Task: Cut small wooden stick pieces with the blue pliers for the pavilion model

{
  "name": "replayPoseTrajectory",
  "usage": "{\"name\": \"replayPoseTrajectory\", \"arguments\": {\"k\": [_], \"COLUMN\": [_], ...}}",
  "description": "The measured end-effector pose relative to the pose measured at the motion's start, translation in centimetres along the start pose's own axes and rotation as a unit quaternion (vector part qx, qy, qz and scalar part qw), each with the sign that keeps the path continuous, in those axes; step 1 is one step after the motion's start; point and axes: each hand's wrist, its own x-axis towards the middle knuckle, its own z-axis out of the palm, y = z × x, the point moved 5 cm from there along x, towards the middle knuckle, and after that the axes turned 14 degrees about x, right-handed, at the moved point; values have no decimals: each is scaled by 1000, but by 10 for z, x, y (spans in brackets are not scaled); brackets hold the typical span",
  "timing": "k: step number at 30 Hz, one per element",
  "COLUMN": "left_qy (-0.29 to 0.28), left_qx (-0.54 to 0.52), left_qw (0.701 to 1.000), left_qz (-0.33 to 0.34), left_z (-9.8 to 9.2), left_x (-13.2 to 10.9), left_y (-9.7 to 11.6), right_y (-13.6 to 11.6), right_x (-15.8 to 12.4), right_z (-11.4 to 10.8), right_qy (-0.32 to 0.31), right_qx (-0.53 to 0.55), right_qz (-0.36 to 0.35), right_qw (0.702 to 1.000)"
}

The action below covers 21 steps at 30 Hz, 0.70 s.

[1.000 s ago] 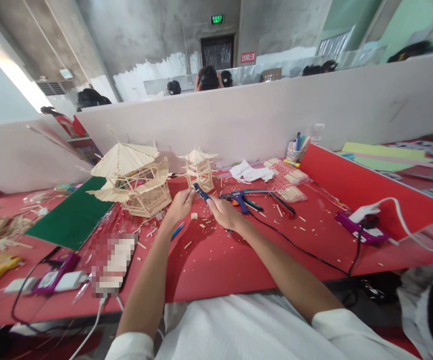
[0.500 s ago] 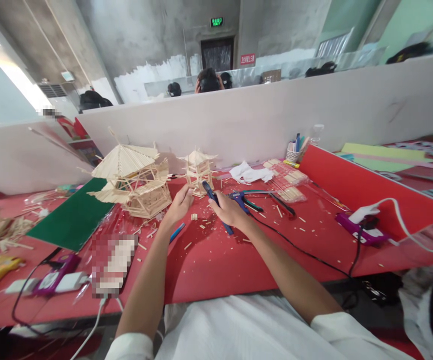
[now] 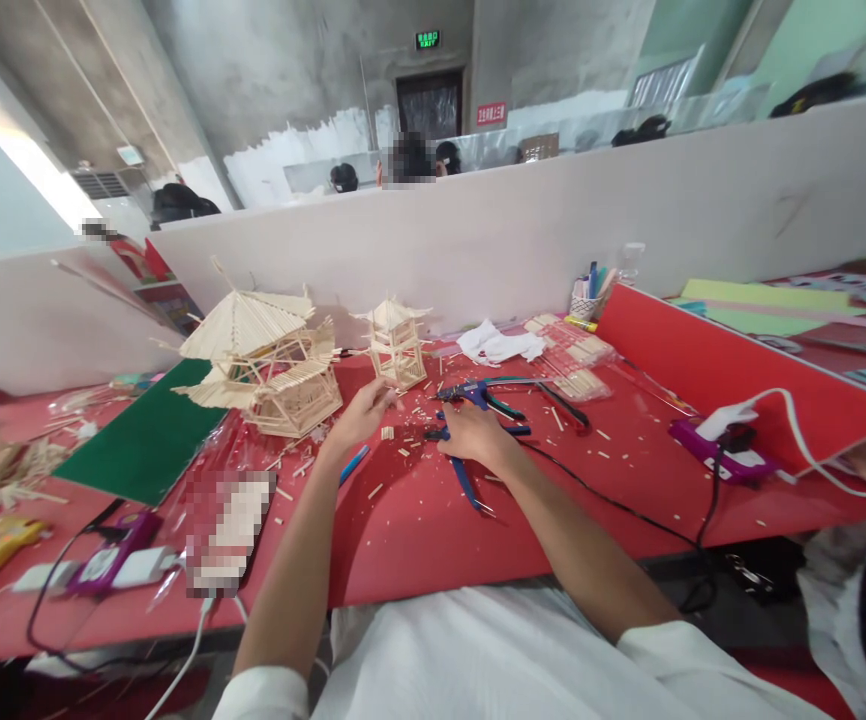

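Observation:
My left hand (image 3: 360, 416) is raised just in front of a small tower of wooden sticks (image 3: 397, 342). Its thumb and fingers are drawn together; what they pinch, if anything, is too small to make out. My right hand (image 3: 472, 434) is low over the table, its fingers bent around the head end of blue-handled cutters (image 3: 467, 486). The handles of the cutters are spread apart. Just behind my right hand lies a blue glue gun (image 3: 478, 393). A small piece of joined sticks (image 3: 387, 433) and a blue pen (image 3: 354, 465) lie between my arms.
A larger stick pavilion (image 3: 283, 365) stands left, beside a green board (image 3: 137, 430). Stick offcuts litter the red table (image 3: 418, 560). Bagged sticks (image 3: 579, 365), white cloth (image 3: 500, 345) and a red board (image 3: 733, 390) are right. A purple power strip (image 3: 718, 455) trails cords.
My right hand has come down and slightly right with the cutters, whose handles now spread apart near the tabletop. My left hand has shifted little and stays by the small tower.

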Motion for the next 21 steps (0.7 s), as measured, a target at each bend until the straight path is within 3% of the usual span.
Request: {"name": "replayPoseTrajectory", "arguments": {"k": [8, 14, 21], "left_qy": [3, 3, 39], "left_qx": [-8, -21, -2], "left_qw": [1000, 1000, 999], "left_qz": [3, 2, -8], "left_z": [3, 5, -5], "left_x": [1, 3, 1], "left_y": [-6, -1, 3], "right_y": [-1, -28, -29], "right_x": [-4, 2, 9], "right_z": [-13, -21, -23], "right_qy": [63, 108, 160], "right_qx": [-3, 147, 217], "right_qz": [-21, -175, -236], "right_qw": [998, 968, 934]}}
